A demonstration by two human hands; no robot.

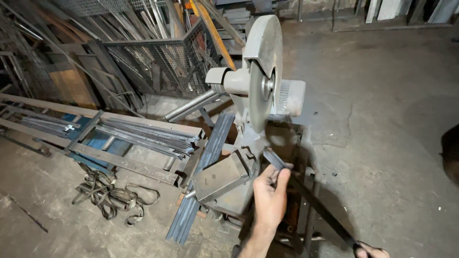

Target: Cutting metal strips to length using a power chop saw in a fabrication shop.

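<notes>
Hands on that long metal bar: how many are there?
2. The left hand grips the metal bar near the saw disc; the right hand holds its far end, mostly cut off.

L hand (269, 198) + R hand (370, 250) grip metal bar (306, 193) by chop saw (260, 83).

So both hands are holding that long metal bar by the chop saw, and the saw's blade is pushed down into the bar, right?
Not quite. The head view shows the saw's blade raised, clear of the metal bar. The left hand and right hand do hold it by the chop saw.
</notes>
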